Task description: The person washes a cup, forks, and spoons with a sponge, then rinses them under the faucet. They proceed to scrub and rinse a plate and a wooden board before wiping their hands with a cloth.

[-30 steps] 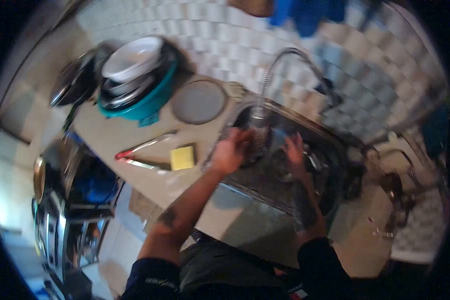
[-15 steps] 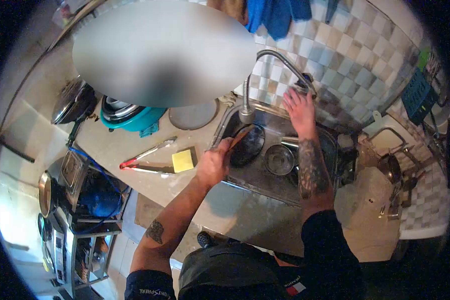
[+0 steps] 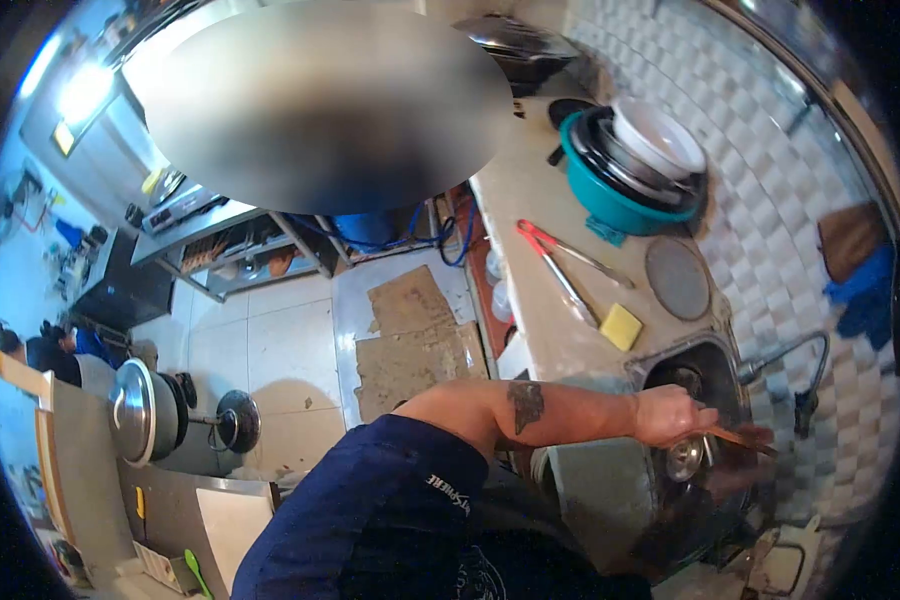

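Note:
Over the sink [image 3: 642, 372], my left hand [image 3: 670, 415] is closed around a slim wooden utensil [image 3: 735, 437], which points right; its kind does not show. My right hand [image 3: 750, 470] is a dark, smeared shape beside the utensil's far end, its fingers unclear. Below the left hand, a round metal bowl [image 3: 684, 462] sits in the sink. A dark round pan [image 3: 675, 378] lies at the sink's left end, partly covered by the hand. On the counter nearby are a yellow sponge [image 3: 621, 327] and red-handled metal tongs [image 3: 560, 262].
A grey round plate [image 3: 678, 278] and a teal basin [image 3: 610, 195] stacked with bowls stand farther along the counter [image 3: 530, 150]. The faucet [image 3: 790, 350] rises behind the sink. Flattened cardboard [image 3: 410, 350] covers floor tiles. Another person [image 3: 55, 355] is at far left.
The view has swung left, bringing in the floor and the rest of the kitchen. My right hand has come down from the faucet toward the utensil. The left hand still grips it.

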The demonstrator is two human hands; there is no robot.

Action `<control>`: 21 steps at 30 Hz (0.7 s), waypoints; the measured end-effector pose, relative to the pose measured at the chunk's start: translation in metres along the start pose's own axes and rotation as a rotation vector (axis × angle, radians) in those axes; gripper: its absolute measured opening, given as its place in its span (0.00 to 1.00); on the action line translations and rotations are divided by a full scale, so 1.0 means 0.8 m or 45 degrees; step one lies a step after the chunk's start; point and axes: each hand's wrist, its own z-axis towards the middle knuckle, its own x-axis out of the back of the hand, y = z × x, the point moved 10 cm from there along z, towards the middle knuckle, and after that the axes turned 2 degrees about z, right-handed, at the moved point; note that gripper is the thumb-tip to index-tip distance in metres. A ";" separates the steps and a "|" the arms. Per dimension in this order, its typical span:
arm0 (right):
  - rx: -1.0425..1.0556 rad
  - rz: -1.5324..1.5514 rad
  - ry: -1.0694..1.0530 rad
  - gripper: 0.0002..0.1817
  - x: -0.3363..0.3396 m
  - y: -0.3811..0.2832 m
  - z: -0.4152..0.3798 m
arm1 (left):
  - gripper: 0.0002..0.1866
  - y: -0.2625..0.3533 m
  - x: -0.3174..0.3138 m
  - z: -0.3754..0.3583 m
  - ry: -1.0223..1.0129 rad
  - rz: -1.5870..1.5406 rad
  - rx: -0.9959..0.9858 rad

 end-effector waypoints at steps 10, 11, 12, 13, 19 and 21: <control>1.078 -2.618 0.744 0.26 -0.109 -0.087 -0.050 | 0.13 -0.011 0.346 -0.199 0.277 0.146 0.099; 1.102 -2.669 0.603 0.26 -0.105 -0.045 -0.054 | 0.15 -0.006 0.394 -0.252 0.397 0.198 0.029; 1.056 -2.661 0.421 0.26 -0.103 0.007 -0.059 | 0.17 -0.001 0.433 -0.314 0.498 0.243 -0.040; 0.943 -2.596 0.258 0.26 -0.096 0.069 -0.059 | 0.21 -0.023 0.447 -0.382 0.536 0.352 0.096; 0.280 -2.171 -0.267 0.24 -0.254 0.510 -0.062 | 0.18 -0.120 0.442 -0.966 0.408 0.441 2.186; 0.106 -2.054 -0.581 0.24 -0.302 0.630 -0.058 | 0.18 -0.094 0.401 -1.176 0.535 0.511 2.697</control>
